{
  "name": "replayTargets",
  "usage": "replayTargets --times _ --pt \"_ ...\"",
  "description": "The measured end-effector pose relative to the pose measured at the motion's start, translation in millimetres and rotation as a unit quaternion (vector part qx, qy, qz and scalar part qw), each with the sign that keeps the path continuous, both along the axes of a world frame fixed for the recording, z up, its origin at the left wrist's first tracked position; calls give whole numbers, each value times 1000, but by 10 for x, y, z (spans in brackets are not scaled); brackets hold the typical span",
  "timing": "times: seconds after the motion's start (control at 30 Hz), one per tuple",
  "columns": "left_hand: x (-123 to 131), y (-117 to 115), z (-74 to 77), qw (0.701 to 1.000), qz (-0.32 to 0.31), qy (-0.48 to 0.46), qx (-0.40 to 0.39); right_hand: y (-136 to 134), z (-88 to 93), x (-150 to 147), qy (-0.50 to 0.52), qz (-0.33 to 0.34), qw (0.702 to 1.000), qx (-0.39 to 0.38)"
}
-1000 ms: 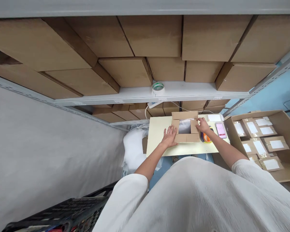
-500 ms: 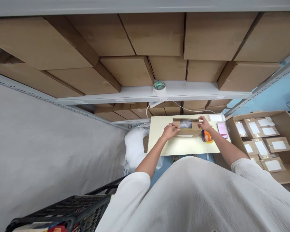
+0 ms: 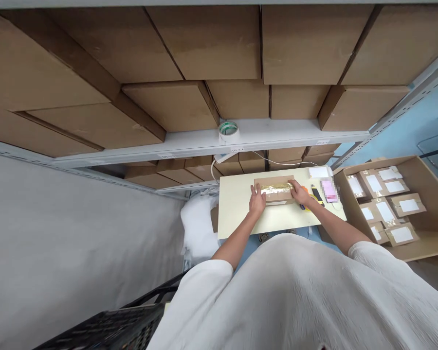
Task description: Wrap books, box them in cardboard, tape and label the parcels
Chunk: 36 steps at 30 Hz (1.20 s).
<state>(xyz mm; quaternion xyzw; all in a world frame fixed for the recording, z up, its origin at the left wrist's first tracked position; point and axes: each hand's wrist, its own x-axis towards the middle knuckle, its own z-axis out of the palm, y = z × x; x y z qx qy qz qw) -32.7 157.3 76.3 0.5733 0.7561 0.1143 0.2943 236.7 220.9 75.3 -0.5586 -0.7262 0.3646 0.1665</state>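
A small cardboard box (image 3: 273,183) lies on the pale yellow table (image 3: 237,221), its top closed, with shiny clear tape running along it. My left hand (image 3: 257,200) grips the box's left end, fingers over the top and front edge. At the right end, my right hand (image 3: 299,192) holds the box with thumb and fingers at its corner. Beside the right hand are orange and yellow tape rolls (image 3: 306,206), partly covered by it, and a black and yellow cutter (image 3: 317,194).
A phone (image 3: 329,190) and white labels (image 3: 319,172) lie at the table's right. Beyond stands a large carton (image 3: 432,194) of labelled small boxes. Stacked cartons (image 3: 295,43) fill the shelf above, with a tape roll (image 3: 228,129) on its edge. A black crate (image 3: 131,325) is at lower left.
The box's opening, which showed a greyish item inside, is now covered by closed flaps and tape. My hands have shifted on the box, and the view has moved slightly. The cutter has come into sight.
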Motion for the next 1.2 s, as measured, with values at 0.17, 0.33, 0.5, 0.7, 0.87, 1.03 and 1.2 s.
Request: replayTargets --times 0.17,0.33,0.5,0.7,0.87,1.03,1.2 --pt "94 -48 151 996 -19 65 49 21 -69 39 -21 38 999 6" --pt "156 -92 296 974 -167 104 110 26 -85 0 -10 36 999 18" --pt "200 -174 284 961 -230 119 94 -76 -117 58 8 -17 999 41" --pt "230 -175 279 962 -225 132 87 -471 -305 530 -104 -187 977 -18" --pt "251 -190 317 961 -227 139 78 -669 -468 604 -198 -168 961 -98" --pt "249 -190 355 958 -238 145 65 -636 -584 451 -230 -170 948 -143" --pt "265 -186 353 957 -240 153 59 -628 -635 466 -200 -188 954 -125"
